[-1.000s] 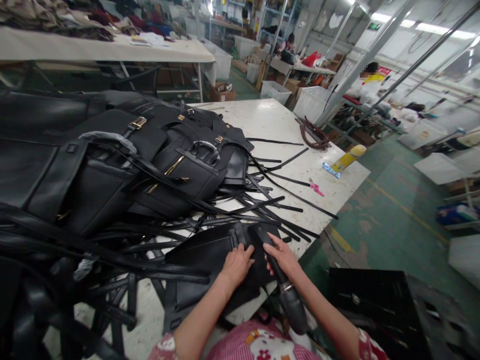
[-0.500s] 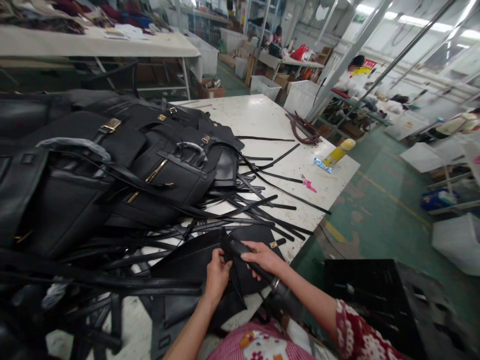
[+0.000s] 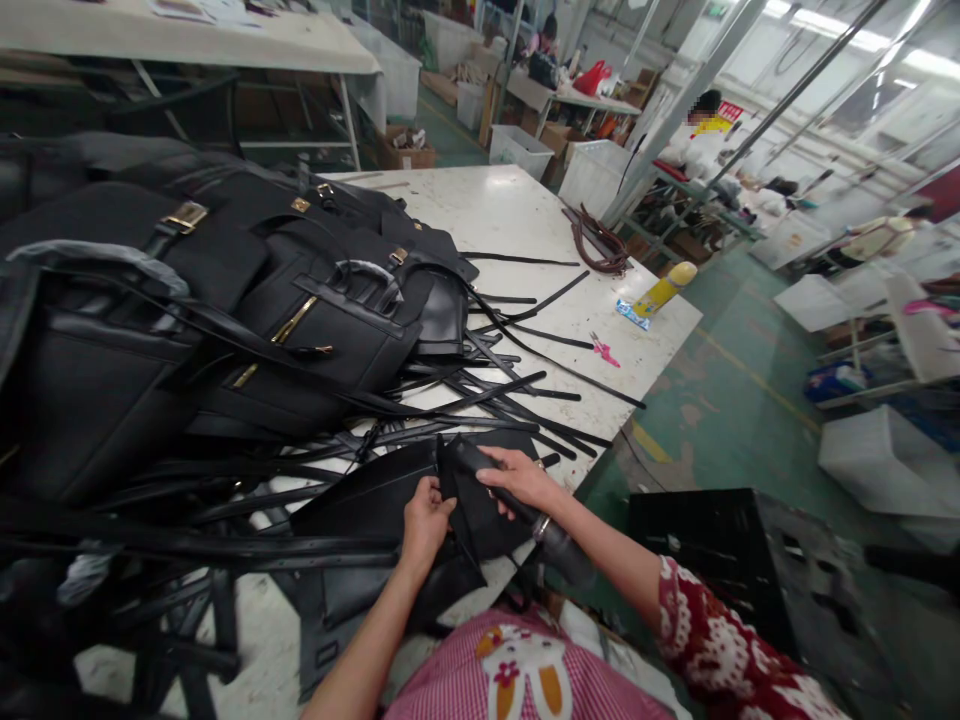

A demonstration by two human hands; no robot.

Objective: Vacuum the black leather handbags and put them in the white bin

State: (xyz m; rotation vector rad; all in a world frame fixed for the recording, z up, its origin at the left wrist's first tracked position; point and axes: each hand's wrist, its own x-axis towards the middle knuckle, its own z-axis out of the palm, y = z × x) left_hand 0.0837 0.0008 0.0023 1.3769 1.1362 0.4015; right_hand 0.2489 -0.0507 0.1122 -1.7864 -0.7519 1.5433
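Head view: by the surface's point(image 3: 525, 215) edge, my left hand point(image 3: 426, 517) pinches a black panel point(image 3: 375, 492), my right hand point(image 3: 517, 480) grips a tool point(image 3: 556, 548).

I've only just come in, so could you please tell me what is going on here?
A person is handling a black leather-like piece at a white table. The left hand pinches its raised edge, and the right hand holds a dark, cylindrical tool with one end close to that edge. Black bags are heaped farther left, with black straps across the table.
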